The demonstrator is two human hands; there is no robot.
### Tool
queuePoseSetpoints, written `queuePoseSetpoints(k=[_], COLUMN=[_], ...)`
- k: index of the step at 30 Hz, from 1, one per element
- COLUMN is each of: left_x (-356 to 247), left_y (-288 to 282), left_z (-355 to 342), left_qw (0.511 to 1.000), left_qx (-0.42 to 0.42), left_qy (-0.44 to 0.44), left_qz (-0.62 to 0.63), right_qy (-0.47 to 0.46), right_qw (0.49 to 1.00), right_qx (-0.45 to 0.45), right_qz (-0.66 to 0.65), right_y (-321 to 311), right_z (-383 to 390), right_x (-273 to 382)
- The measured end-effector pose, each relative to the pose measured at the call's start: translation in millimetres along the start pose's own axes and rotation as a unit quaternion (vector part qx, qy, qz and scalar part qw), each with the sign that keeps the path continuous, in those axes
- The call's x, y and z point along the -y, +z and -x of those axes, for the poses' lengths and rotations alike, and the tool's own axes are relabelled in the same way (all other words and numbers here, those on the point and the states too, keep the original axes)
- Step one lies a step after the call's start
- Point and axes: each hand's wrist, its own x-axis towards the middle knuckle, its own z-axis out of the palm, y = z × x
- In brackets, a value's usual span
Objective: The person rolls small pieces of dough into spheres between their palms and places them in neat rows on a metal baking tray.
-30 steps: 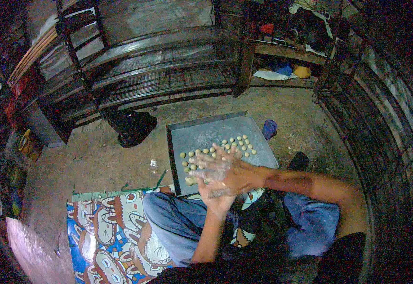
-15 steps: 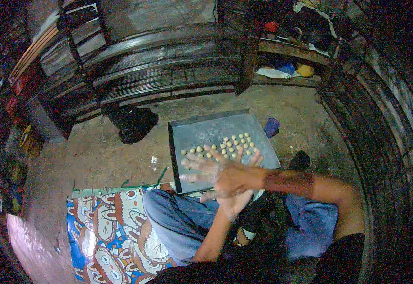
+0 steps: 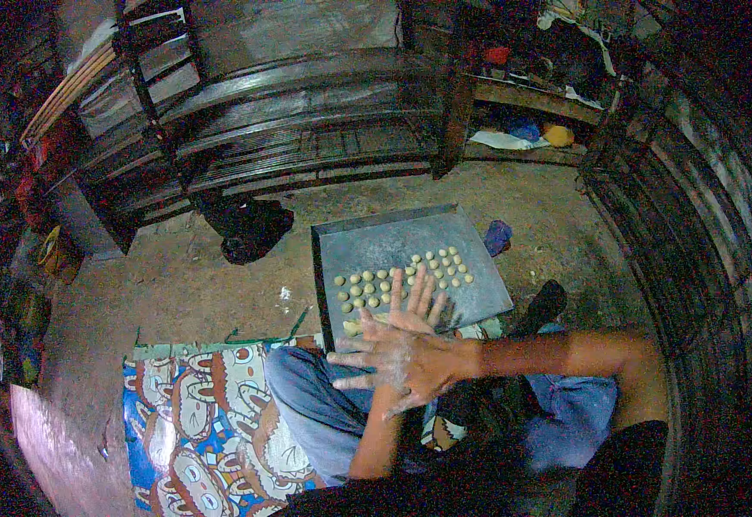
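My right hand (image 3: 415, 362) lies across my left hand (image 3: 415, 310), palm toward palm, over my lap at the tray's near edge. Both have their fingers stretched out and spread, with white powder on the skin. Whatever may be between the palms is hidden. Just beyond my fingertips is a square metal tray (image 3: 384, 237) dusted with pale powder. Small round dough balls (image 3: 381, 288) stand in rows on its near half. A pale elongated piece (image 3: 352, 328), perhaps dough, shows at the near side, partly covered by my fingers.
A patterned mat (image 3: 195, 422) lies at the left by my knee. On the floor are a black bag (image 3: 255, 228) left of the tray and a small purple item (image 3: 497, 237) at its right. A dark slatted wooden bench (image 3: 307, 129) runs along the back.
My right hand has slid nearer to me over my left hand, toward its wrist. More of my left fingers now show, pointing away over the tray. The view has shifted slightly.
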Motion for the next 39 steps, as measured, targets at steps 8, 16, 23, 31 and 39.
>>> queuePoseSetpoints(k=[8, 16, 23, 31, 39], left_x=[21.5, -2.4, 1.6, 27.7, 8.7], left_y=[25.9, 26.1, 20.5, 17.3, 38.0], left_z=[10.8, 11.9, -2.7, -1.6, 3.0], left_qw=[0.995, 0.973, 0.974, 0.991, 0.968], left_qx=[-0.024, -0.079, 0.009, 0.040, -0.013], left_qy=[-0.095, -0.088, -0.028, -0.091, -0.091], left_qz=[0.014, 0.196, 0.224, 0.091, 0.232], right_qy=[0.011, 0.060, 0.052, 0.059, 0.083], right_qw=[0.998, 0.995, 0.997, 0.998, 0.995], right_qx=[-0.019, 0.012, -0.035, -0.024, -0.045], right_qz=[0.052, 0.081, -0.034, 0.000, 0.033], right_y=[-22.4, -44.9, -21.9, -8.1, -56.4], right_z=[-14.4, -2.8, 0.2, 11.9, -0.8], right_x=[-15.7, -46.0, -26.3, 1.9, -42.0])
